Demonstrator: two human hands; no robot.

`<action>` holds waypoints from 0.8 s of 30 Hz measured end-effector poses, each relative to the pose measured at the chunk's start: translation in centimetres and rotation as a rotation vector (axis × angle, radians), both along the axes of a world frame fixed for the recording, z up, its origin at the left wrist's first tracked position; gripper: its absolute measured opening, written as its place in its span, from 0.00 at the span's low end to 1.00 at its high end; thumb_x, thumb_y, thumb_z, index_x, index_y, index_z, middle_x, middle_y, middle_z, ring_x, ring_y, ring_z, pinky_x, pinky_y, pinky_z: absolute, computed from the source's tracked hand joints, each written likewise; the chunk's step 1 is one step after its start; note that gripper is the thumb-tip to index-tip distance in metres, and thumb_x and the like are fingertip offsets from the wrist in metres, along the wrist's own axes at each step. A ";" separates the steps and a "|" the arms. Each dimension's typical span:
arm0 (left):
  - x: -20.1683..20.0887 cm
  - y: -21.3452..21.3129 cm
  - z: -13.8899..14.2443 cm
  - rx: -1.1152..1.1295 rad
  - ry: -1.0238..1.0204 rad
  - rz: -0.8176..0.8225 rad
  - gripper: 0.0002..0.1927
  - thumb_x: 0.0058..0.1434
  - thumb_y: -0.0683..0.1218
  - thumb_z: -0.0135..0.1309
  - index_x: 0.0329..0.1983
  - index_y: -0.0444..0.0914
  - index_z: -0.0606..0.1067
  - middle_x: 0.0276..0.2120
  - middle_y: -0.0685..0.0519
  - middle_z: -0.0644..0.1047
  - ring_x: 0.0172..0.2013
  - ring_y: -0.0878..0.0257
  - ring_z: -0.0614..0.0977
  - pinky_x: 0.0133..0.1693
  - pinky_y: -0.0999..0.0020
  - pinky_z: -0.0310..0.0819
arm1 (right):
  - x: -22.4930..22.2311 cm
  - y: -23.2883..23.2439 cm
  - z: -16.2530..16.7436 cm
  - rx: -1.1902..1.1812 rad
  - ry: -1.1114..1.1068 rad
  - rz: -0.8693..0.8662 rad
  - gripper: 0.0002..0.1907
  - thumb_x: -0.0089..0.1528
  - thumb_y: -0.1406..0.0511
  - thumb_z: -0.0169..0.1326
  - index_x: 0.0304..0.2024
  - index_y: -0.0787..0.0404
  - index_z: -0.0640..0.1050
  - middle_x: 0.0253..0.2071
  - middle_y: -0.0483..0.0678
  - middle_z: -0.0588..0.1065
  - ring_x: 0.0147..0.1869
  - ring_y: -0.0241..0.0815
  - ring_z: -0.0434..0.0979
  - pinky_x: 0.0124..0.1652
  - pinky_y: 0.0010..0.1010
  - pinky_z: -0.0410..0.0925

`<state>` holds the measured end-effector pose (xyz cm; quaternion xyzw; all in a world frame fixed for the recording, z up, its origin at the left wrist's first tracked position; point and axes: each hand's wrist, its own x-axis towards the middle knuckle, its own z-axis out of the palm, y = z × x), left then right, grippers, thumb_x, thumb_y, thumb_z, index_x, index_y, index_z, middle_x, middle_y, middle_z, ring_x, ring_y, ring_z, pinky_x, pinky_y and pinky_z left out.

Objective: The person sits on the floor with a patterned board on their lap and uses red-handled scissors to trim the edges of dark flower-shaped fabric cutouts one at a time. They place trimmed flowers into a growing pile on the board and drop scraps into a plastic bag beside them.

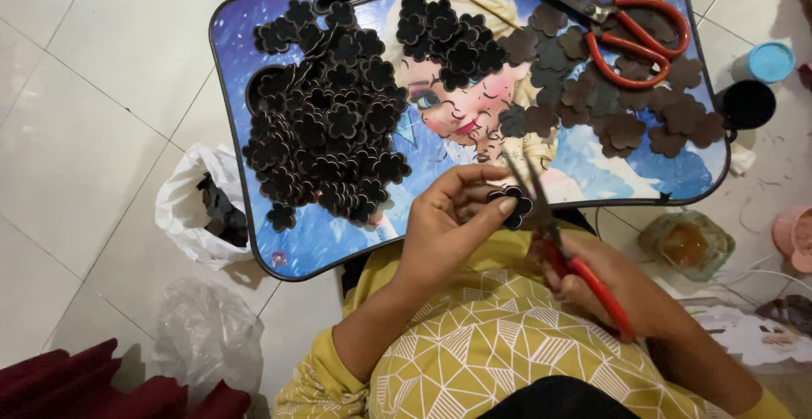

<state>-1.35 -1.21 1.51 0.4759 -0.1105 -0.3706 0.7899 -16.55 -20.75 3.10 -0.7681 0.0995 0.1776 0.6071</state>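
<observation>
— What have you got in your hands?

— My left hand [448, 216] pinches a dark flower-shaped cutout [510, 205] between thumb and fingertips, just past the near edge of the tabletop [584, 161]. My right hand [622, 288] is closed around the red handles of a pair of scissors [554, 237], with the blades pointing up and away from me, right beside the cutout.

— Are the blades on the piece?

— They're right against its right edge; I can't tell whether they bite into it.

— And what's on the tabletop?

— It's a small lap tray with a cartoon picture on it. A big heap of dark flower cutouts [326, 119] covers its left side, a smaller cluster [444, 38] sits at the far middle, and brownish flower shapes [609, 106] are spread out on the right. A second pair of red-handled scissors [622, 21] lies on those, at the far right corner.

— Anything around it?

— On the floor to the left, a white plastic bag [190, 203] with dark scraps inside. To the right, a blue-lidded container [765, 62] and a black round one [746, 104], with a small glass jar [687, 244] nearer to me.
</observation>
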 end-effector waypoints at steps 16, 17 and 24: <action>-0.3 -0.6 -0.1 0.146 0.026 0.003 0.17 0.60 0.37 0.64 0.50 0.32 0.73 0.35 0.52 0.82 0.35 0.72 0.82 0.36 0.79 0.75 | 0.9 0.2 -0.6 0.026 0.017 0.018 0.45 0.53 0.28 0.43 0.41 0.62 0.72 0.25 0.43 0.69 0.26 0.34 0.65 0.26 0.26 0.61; -0.3 -0.7 0.0 0.144 0.033 0.004 0.16 0.60 0.37 0.64 0.50 0.32 0.73 0.35 0.51 0.82 0.35 0.71 0.83 0.37 0.79 0.75 | 0.9 0.1 -0.6 0.016 0.003 0.022 0.45 0.54 0.27 0.42 0.40 0.61 0.72 0.25 0.43 0.69 0.27 0.34 0.65 0.27 0.26 0.61; -0.5 -0.8 0.1 0.165 0.014 0.009 0.15 0.60 0.37 0.63 0.49 0.32 0.74 0.36 0.50 0.82 0.36 0.70 0.83 0.38 0.78 0.77 | 0.8 0.0 -1.3 -0.033 -0.016 0.024 0.45 0.54 0.26 0.39 0.36 0.60 0.70 0.25 0.43 0.69 0.27 0.35 0.65 0.27 0.27 0.62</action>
